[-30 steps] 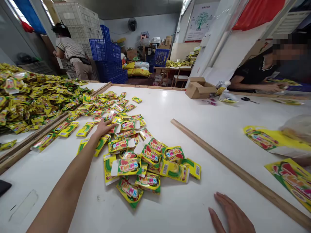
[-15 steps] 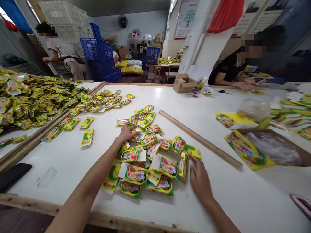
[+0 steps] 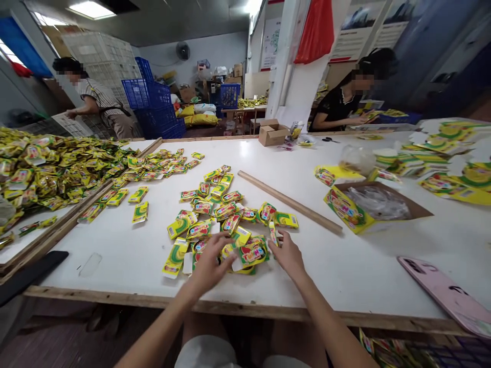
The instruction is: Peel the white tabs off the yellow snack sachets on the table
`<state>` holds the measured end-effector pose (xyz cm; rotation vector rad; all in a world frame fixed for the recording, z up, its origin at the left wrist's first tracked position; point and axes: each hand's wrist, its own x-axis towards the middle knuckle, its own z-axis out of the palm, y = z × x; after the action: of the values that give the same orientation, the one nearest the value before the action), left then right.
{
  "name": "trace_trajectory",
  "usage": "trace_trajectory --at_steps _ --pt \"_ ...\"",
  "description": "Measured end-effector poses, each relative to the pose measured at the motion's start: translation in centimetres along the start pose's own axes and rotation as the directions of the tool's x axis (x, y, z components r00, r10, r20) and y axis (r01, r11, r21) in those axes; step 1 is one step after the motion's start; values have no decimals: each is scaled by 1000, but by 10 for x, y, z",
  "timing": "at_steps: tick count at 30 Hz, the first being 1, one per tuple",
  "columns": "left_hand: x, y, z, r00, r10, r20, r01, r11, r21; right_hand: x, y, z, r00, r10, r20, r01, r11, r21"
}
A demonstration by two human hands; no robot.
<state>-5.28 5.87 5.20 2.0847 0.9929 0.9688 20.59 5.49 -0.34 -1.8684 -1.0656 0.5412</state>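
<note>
A loose heap of small yellow-green candy packets lies on the white table in front of me. My left hand rests on the near packets of the heap, fingers spread over them. My right hand touches the heap's right edge, its fingers against an upright packet. Between both hands sits a packet with a red and green label. I cannot tell whether either hand grips a packet.
A wooden stick lies diagonally right of the heap. An open box with clear bags stands at right, a pink phone near the front edge. A big packet pile fills the left table. Two people work at the back.
My left hand has drawn back from the far packets to the near heap, pulling packets toward me. My right hand has moved left onto the heap's edge. The view has pulled back.
</note>
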Motion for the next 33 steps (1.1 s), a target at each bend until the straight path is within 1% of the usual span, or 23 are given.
trace_trajectory --at_steps 1,3,5,7,9,10,12,14,18,20,23,26,30,33 --pt "-12 9 10 1000 2 -21 -3 999 -33 -1 1 -5 1000 8 7 -8 1000 21" --pt "-31 20 28 999 -9 -42 5 994 -106 -11 2 -15 1000 -5 17 4 997 72" --pt "-40 24 45 996 -54 -77 37 977 -208 -29 1 -20 998 -41 54 28 975 221" --pt "-41 24 61 987 -118 -105 77 940 -331 -54 -1 -20 989 -86 123 26 906 423" --pt "-38 24 75 984 -155 -93 99 892 -442 -78 -3 -14 970 -132 206 -10 822 570" --pt "-36 23 80 984 -161 -72 108 871 -480 -88 -4 -10 960 -150 237 -23 801 599" --pt "-34 22 88 985 -168 -33 127 848 -515 -103 -3 -3 946 -179 271 -25 792 611" --pt "-34 18 91 982 -186 -18 150 846 -512 -110 -1 3 938 -203 282 -2 808 589" --pt "-42 9 88 973 -223 -53 169 853 -494 -113 5 8 933 -247 261 75 843 533" --pt "-45 5 85 970 -236 -50 182 852 -490 -112 7 8 930 -261 259 101 859 502" --pt "-46 3 82 969 -248 -12 214 857 -469 -109 7 4 920 -282 272 139 884 447" --pt "-45 3 81 966 -260 7 236 865 -442 -101 3 2 927 -292 233 181 896 405" --pt "-45 5 82 970 -240 -38 199 876 -439 -91 -3 4 927 -344 149 268 886 379" --pt "-44 5 82 967 -232 -101 161 871 -464 -88 -5 8 935 -333 123 251 865 435"
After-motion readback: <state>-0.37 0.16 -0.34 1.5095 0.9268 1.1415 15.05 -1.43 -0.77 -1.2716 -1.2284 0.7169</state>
